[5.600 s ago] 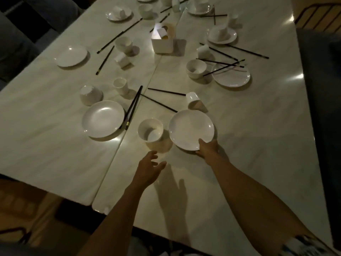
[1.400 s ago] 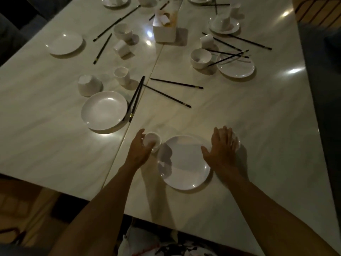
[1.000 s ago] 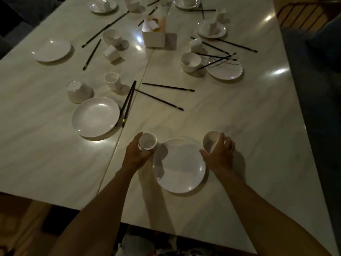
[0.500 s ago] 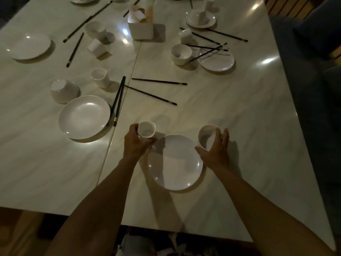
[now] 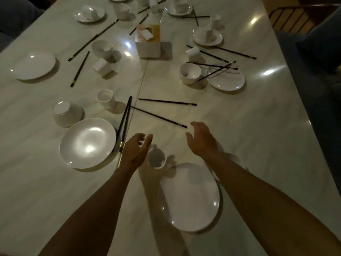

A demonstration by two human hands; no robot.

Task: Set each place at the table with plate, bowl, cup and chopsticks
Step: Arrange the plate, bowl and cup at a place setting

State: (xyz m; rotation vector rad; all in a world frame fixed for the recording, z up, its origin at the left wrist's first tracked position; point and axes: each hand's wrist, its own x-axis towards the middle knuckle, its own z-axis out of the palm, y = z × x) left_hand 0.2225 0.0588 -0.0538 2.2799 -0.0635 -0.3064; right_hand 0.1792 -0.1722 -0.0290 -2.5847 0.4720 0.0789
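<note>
White cup (image 5: 156, 160) stands upright on table (image 5: 249, 126) at the far-left rim of plate (image 5: 191, 198), just right of left hand (image 5: 135, 152), whose fingers (image 5: 147, 140) curve loosely & grip nothing; can't tell if palm touches cup. Right hand (image 5: 202, 142) hovers beyond plate w/ fingers (image 5: 198, 124) relaxed, slightly spread, empty, and bowl (image 5: 238, 159) is mostly hidden behind its forearm. Two loose black chopsticks (image 5: 158, 117) lie just beyond both hands.
</note>
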